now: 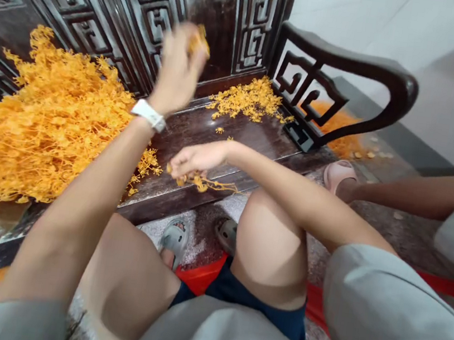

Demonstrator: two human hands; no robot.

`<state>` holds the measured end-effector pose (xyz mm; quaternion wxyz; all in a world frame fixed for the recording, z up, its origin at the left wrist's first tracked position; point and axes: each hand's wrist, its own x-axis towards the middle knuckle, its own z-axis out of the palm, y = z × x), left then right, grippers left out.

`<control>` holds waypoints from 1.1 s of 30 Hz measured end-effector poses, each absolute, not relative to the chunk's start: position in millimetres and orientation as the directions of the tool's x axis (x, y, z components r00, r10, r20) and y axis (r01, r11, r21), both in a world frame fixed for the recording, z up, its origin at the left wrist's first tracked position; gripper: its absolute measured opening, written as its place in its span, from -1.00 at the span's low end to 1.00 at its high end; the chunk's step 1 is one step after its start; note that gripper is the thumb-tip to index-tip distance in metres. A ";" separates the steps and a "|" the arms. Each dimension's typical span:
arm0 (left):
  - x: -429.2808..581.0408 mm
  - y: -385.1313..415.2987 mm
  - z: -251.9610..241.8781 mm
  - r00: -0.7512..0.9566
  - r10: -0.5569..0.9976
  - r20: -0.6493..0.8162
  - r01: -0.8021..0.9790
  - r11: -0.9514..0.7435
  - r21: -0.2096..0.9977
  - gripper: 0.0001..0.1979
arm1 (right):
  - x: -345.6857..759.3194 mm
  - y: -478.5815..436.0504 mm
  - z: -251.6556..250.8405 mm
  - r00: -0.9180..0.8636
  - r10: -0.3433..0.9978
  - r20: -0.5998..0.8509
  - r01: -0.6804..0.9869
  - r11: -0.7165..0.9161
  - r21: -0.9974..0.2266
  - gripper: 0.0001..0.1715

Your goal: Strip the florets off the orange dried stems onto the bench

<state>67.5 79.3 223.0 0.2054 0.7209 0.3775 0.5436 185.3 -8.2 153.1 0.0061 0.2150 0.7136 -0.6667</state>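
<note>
My left hand (179, 67), with a white band on its wrist, is raised over the dark wooden seat (190, 131) and smeared by motion. Its fingers are closed around an orange plastic piece (199, 41), whose exact shape is blurred. Lower down, by the seat's front edge, my right hand (200, 160) is closed on orange plastic sprigs (203, 183); their thin stems trail out to the right below the wrist. To the left is a large heap of similar branching orange sprigs (51, 128). Small loose orange pieces (254, 99) form a pile at the seat's back right corner.
A carved backrest (148, 7) rises behind the seat, and a curved armrest (352, 64) bounds its right end. More orange pieces (334, 129) lie on the floor beyond it. Another person's pink-shod foot (338, 177) is at right. Under me is a red stool (203, 276).
</note>
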 end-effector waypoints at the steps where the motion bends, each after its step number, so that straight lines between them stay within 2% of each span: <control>1: 73.1 83.4 206.1 0.132 0.794 0.593 0.334 -0.599 0.728 -0.74 | 182.9 -10.3 149.4 -0.918 0.232 -0.323 0.346 0.064 -0.936 -0.63; 4: 65.1 86.4 152.3 0.180 0.871 0.457 0.336 -0.491 0.804 -0.63 | 182.3 -12.3 140.5 -0.932 0.155 -0.328 0.348 0.128 -0.929 -0.57; 6: 45.6 81.7 125.1 0.256 0.903 0.344 0.348 -0.418 0.839 -0.57 | 187.3 -11.3 139.2 -0.932 0.193 -0.308 0.334 0.120 -0.935 -0.52; 9: 14.6 66.8 111.2 0.411 0.909 0.067 0.381 -0.238 0.893 -0.42 | 199.2 -8.6 146.3 -0.868 0.421 -0.262 0.274 -0.032 -0.961 -0.54; 11: 1.7 54.7 116.6 0.481 0.875 -0.051 0.382 -0.157 0.911 -0.33 | 206.8 -4.5 154.6 -0.752 0.622 -0.220 0.127 -0.190 -0.973 -0.58; 13: -4.4 45.0 127.2 0.509 0.854 -0.109 0.379 -0.109 0.919 -0.30 | 212.2 3.2 163.0 -0.596 0.781 -0.188 -0.077 -0.288 -0.954 -0.61; 16: -9.6 37.6 143.7 0.475 0.873 -0.112 0.400 -0.101 0.911 -0.33 | 217.3 19.9 172.7 -0.377 0.912 -0.162 -0.320 -0.292 -0.901 -0.55; 20: -19.9 35.9 152.5 0.521 0.851 -0.071 0.401 -0.170 0.900 -0.53 | 224.0 39.7 179.9 -0.191 0.969 -0.158 -0.417 -0.226 -0.880 -0.46; 23: -26.9 40.5 145.9 0.504 0.863 -0.032 0.352 -0.171 0.920 -0.58 | 230.6 48.1 181.7 -0.094 0.986 -0.141 -0.406 -0.167 -0.899 -0.45; 26: -31.7 49.6 137.9 0.367 0.929 0.057 0.235 -0.152 0.960 -0.70 | 236.8 52.1 180.5 -0.052 0.990 -0.134 -0.382 -0.144 -0.913 -0.49; 29: -35.8 57.2 137.6 0.224 0.967 0.122 0.093 -0.146 0.985 -0.70 | 239.0 51.8 176.2 -0.095 0.982 -0.161 -0.332 -0.183 -0.925 -0.55; 33: -35.1 59.4 142.8 0.145 0.979 0.145 -0.026 -0.143 0.989 -0.67 | 231.8 44.9 169.5 -0.217 0.956 -0.196 -0.170 -0.234 -0.957 -0.58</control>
